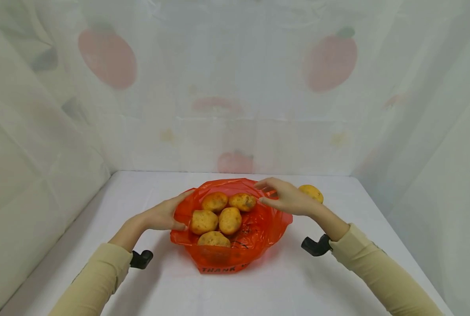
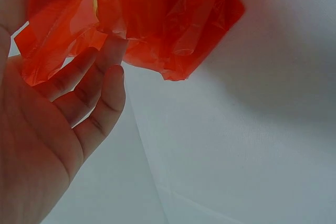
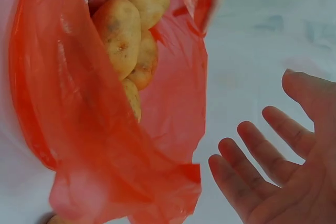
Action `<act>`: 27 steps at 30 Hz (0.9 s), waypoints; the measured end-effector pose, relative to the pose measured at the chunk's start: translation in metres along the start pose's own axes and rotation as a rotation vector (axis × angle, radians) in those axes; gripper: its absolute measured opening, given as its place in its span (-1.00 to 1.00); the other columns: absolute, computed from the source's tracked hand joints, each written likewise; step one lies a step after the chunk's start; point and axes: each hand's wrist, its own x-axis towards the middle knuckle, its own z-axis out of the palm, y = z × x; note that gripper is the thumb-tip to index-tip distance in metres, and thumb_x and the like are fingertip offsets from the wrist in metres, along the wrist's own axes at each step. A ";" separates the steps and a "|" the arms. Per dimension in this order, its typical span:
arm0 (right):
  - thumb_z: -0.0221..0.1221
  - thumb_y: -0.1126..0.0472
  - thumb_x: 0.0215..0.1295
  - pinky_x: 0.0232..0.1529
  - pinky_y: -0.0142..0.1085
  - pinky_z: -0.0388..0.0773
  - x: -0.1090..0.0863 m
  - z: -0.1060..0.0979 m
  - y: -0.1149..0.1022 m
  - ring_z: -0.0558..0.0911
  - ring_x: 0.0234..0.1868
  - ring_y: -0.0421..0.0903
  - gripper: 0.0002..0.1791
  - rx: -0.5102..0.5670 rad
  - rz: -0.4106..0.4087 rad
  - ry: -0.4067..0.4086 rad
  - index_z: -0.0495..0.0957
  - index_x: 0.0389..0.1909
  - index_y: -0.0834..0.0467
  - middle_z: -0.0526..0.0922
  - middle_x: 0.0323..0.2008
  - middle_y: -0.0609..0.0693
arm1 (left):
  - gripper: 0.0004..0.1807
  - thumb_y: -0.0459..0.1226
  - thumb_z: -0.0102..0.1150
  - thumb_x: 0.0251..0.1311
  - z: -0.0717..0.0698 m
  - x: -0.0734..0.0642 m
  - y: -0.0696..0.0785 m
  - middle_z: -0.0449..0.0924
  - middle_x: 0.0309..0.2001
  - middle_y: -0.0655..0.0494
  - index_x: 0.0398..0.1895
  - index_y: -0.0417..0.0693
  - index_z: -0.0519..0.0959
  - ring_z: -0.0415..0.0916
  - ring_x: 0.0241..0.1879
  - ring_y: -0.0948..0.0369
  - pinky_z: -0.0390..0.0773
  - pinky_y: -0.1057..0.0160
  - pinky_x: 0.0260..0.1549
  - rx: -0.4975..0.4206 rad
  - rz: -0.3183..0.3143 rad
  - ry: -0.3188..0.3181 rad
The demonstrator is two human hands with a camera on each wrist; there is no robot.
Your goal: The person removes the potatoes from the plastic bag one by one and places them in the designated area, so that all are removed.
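Observation:
A red plastic bag (image 1: pixel 258 230) stands with its mouth spread wide, "THANK" printed low on its front. Several potatoes (image 1: pixel 230 220) lie inside it, toward the left and middle; the right wrist view also shows potatoes (image 3: pixel 123 38) behind the bag's wall. At the bag's left rim my left hand (image 1: pixel 165 213) holds the plastic (image 2: pixel 173 19) between thumb and loosely bent fingers. My right hand (image 1: pixel 292 197) hovers by the right rim, its fingers spread and apart from the plastic in the right wrist view, with nothing in it.
Another potato (image 1: pixel 311 192) lies outside the bag, partly hidden behind my right hand and wrist. White cloth covers the table (image 1: pixel 140 289). Pale curtains (image 1: pixel 235 87) with faded fruit prints enclose the back and both sides.

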 end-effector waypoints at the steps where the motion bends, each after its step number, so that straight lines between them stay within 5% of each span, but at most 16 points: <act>1: 0.15 0.17 0.24 0.04 -0.05 0.49 0.002 0.000 0.000 0.51 0.07 0.04 -0.58 -0.012 -0.010 -0.008 0.39 0.12 0.14 0.49 0.09 0.02 | 0.06 -0.23 0.35 -0.06 0.000 0.000 0.000 0.11 0.37 -0.04 0.45 0.14 -0.11 0.16 0.28 -0.07 0.22 -0.17 0.18 0.002 0.000 0.001; 7: 0.15 0.18 0.24 0.05 -0.07 0.49 0.014 0.000 -0.003 0.52 0.08 0.02 -0.57 -0.045 -0.033 -0.038 0.40 0.13 0.13 0.50 0.10 0.00 | 0.06 -0.21 0.36 -0.07 0.001 0.001 -0.001 0.12 0.37 -0.03 0.45 0.16 -0.11 0.16 0.28 -0.07 0.22 -0.17 0.18 0.011 -0.003 0.005; 16: 0.14 0.07 0.26 0.12 -0.15 0.44 0.032 0.006 -0.004 0.48 0.12 -0.10 -0.55 -0.027 0.082 -0.097 0.38 0.16 0.04 0.47 0.12 -0.10 | 0.06 -0.21 0.35 -0.06 0.001 0.001 -0.001 0.09 0.38 -0.03 0.45 0.18 -0.12 0.14 0.29 -0.08 0.21 -0.18 0.18 -0.002 -0.007 0.005; 27: 0.14 0.07 0.25 0.15 -0.07 0.39 0.051 0.026 0.005 0.44 0.18 0.05 -0.51 0.001 0.076 -0.157 0.36 0.19 0.11 0.44 0.16 0.00 | 0.06 -0.23 0.35 -0.07 0.002 0.004 -0.003 0.10 0.38 -0.01 0.45 0.18 -0.11 0.16 0.29 -0.04 0.23 -0.15 0.19 0.005 0.004 0.007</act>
